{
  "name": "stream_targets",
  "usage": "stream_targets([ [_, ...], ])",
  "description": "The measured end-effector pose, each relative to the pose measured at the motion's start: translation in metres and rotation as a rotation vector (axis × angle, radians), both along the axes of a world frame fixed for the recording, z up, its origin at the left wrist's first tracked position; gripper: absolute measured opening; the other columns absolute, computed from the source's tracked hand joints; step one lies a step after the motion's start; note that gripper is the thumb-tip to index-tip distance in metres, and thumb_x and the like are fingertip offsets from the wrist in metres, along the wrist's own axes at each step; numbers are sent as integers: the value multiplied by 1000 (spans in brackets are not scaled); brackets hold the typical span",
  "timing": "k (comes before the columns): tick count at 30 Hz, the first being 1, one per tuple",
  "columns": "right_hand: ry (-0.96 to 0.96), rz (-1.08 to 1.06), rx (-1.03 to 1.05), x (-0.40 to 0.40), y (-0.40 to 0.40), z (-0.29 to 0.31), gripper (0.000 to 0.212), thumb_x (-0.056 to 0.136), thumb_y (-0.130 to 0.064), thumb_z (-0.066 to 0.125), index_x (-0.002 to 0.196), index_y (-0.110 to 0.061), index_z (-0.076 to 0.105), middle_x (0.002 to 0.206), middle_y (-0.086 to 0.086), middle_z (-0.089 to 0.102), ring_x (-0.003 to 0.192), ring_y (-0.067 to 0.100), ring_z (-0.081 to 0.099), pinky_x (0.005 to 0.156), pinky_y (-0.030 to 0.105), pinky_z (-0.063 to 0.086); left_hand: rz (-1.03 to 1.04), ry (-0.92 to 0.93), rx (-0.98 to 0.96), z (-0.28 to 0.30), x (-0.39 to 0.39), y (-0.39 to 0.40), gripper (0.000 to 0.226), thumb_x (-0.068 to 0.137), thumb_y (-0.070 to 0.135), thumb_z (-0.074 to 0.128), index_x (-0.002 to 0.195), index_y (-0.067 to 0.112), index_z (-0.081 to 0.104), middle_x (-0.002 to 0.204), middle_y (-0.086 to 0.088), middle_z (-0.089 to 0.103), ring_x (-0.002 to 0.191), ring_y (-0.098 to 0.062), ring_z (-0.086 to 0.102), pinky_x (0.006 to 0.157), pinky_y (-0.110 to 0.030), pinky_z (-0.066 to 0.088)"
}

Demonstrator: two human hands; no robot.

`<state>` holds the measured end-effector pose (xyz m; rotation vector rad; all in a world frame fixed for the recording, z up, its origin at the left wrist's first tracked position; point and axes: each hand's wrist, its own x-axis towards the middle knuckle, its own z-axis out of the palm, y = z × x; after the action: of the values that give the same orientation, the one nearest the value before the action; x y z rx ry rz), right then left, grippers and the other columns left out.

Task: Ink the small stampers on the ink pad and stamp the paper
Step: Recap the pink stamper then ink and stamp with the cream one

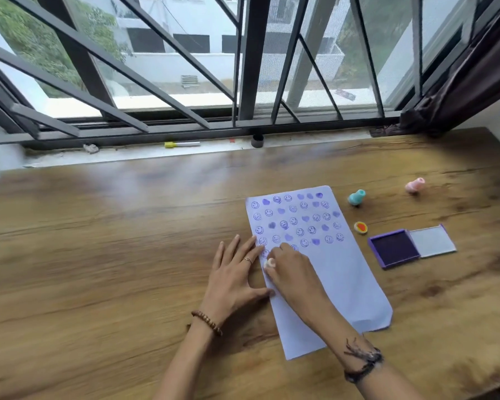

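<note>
The right hand [290,268] is closed around a small white stamper [269,263], pressing it down near the left edge of the paper [344,272], just below the lowest row of purple prints. Only the stamper's pale top shows between the fingers. The left hand [237,274] lies flat and open, holding nothing, its fingertips pinning the paper's left margin.

The sheet's upper half is filled with smiley faces and hearts; the lower half is bare. To the right lie the open purple ink pad [394,249] with its lid [432,241] hinged beside it, a yellow stamper [361,227] on its side, a teal stamper [357,197] and, further off, a pink stamper [415,185].

The risks, as I judge them: a tilted or sliding stamper would smear the print, and the right forearm crossing the sheet could drag it if the left hand lets go. Fresh ink under the palm could also smudge.

Everything sits on a wooden table [113,255] against a barred window [243,67], with a marker [182,144] on the sill and a dark curtain [459,82] at right.
</note>
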<state>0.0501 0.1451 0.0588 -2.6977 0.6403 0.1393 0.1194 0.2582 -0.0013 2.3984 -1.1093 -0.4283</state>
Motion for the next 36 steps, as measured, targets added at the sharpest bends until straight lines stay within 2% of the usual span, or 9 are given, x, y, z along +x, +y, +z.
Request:
stream_targets([
  [6, -385, -579, 850, -24, -40, 14, 9, 75, -19, 73, 80, -12, 74, 80, 4, 72, 69, 12, 64, 70, 21, 57, 2, 21, -17, 2, 1, 2, 90, 64, 65, 63, 138, 38, 21, 154, 13, 11, 143, -11, -3, 115, -36, -11],
  [10, -516, -690, 1172, -49, -79, 23, 8, 78, -14, 69, 75, -9, 75, 71, -1, 71, 62, 7, 59, 61, 16, 56, 110, 181, -221, 14, 5, -2, 71, 70, 40, 74, 132, 28, 40, 149, 1, 31, 140, -17, 20, 116, -41, 9],
  [13, -547, -724, 1219, -65, -107, 25, 15, 80, -9, 65, 68, -11, 74, 63, -4, 72, 57, 6, 59, 58, 16, 56, 239, 218, -407, 26, 1, -15, 49, 74, 25, 74, 118, 24, 54, 133, 5, 49, 126, -12, 42, 104, -26, 33],
  [16, -592, -780, 1267, -78, -133, 25, 18, 82, -7, 63, 67, -9, 72, 58, -4, 69, 55, 7, 58, 58, 17, 57, 205, 153, -448, 41, -16, -55, 33, 77, 19, 71, 109, 24, 60, 118, 6, 59, 110, -9, 52, 84, 0, 32],
  [25, -615, -829, 1381, -101, -199, 19, 12, 83, -12, 64, 72, -9, 70, 55, -1, 66, 56, 12, 61, 57, 20, 58, -41, 113, -255, 45, -64, -205, 30, 89, 11, 52, 119, 12, 55, 120, -11, 57, 113, -25, 49, 93, -37, 42],
  [27, -607, -827, 1398, -105, -209, 18, 10, 84, -11, 63, 75, -8, 67, 62, 4, 63, 62, 16, 59, 58, 20, 57, -79, 76, -221, 44, -63, -221, 31, 90, 8, 48, 121, 10, 54, 122, -14, 54, 112, -26, 49, 92, -36, 41],
  [31, -593, -794, 1406, -112, -225, 15, 10, 85, -10, 61, 76, -7, 65, 68, 7, 59, 65, 18, 56, 59, 19, 57, -117, 25, -145, 44, -55, -236, 16, 87, 6, 48, 99, 5, 59, 105, -17, 54, 99, -31, 53, 81, -42, 44],
  [34, -594, -724, 1344, -116, -235, 10, 11, 85, -8, 61, 91, 0, 66, 76, 8, 62, 69, 15, 58, 61, 17, 56, 57, 192, -278, 46, -54, -241, 14, 82, 6, 59, 96, 5, 63, 96, -13, 59, 85, -25, 58, 77, -33, 49],
  [36, -601, -659, 1270, -115, -240, 8, 12, 83, -7, 64, 95, -5, 67, 84, 6, 67, 74, 12, 61, 61, 14, 56, 223, 498, -433, 50, -59, -242, 12, 80, 10, 65, 92, 10, 68, 86, -4, 64, 74, -13, 59, 67, -17, 49],
])
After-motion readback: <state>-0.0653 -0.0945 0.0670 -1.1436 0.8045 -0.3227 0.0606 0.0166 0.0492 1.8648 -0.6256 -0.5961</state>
